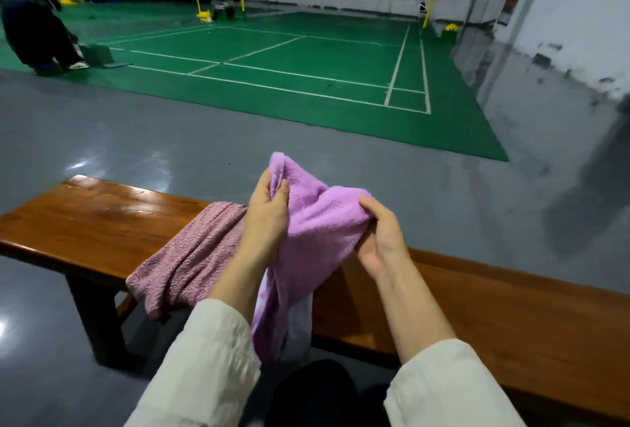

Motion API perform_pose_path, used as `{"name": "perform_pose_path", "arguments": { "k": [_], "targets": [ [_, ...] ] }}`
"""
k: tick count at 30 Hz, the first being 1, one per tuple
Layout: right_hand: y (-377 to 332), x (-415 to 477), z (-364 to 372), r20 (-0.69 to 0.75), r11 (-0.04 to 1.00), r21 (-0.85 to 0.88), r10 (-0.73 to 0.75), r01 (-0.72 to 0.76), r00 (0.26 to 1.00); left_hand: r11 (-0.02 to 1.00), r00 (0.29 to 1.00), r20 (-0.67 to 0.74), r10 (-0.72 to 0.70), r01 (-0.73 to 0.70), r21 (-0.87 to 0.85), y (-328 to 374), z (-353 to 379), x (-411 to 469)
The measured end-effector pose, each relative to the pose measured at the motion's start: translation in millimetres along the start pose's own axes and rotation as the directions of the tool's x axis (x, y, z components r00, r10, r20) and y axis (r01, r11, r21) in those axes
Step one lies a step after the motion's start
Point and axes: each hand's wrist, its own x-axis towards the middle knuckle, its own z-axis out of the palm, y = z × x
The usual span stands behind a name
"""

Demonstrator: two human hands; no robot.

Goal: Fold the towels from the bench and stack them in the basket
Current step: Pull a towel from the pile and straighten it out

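Both hands grip the lilac towel (320, 222) above the worktop (78, 222): the left hand (269, 215) pinches a raised corner, the right hand (378, 235) curls round a bunched edge. Its tail hangs between the forearms. A pink towel (191, 256) lies draped over the worktop, left of them.

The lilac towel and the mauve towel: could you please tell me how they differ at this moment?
The lilac towel is held up above the bench, gripped by the left hand and right hand; the mauve towel lies draped across the bench, in neither hand. The lilac towel is brighter and fluffy; the mauve towel is duller with a nubbly weave. Both are rumpled, not neatly folded.
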Motion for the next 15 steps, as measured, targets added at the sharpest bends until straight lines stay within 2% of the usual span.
{"name": "perform_pose_path", "arguments": {
  "k": [4, 7, 11, 15],
  "targets": [
    [-70.6, -36.6, -27.6, -0.093, 0.974, -0.067, -0.220, 0.215, 0.971, 0.995, 0.993, 0.065, 0.099, -0.099, -0.007, 37.1, 45.2, -4.1],
    [-109.3, -75.1, -56.2, -0.103, 0.952, -0.122, -0.294, 0.282, 0.950, 0.986, 0.980, 0.116, 0.163, -0.158, -0.046, 55.9, 75.1, -17.8],
    [-114.9, -112.5, -118.0, -0.206, 0.983, -0.115, -0.164, 0.142, 0.965, 0.993, 0.976, 0.183, 0.120, -0.119, -0.017, 36.0, 98.7, -37.6],
    [-75.4, -129.6, -169.9, -0.333, 1.000, 0.003, -0.018, 0.020, 0.943, 0.959, 0.960, 0.273, -0.062, -0.019, 0.283, -26.4, 102.8, -64.7]
  ]
}}
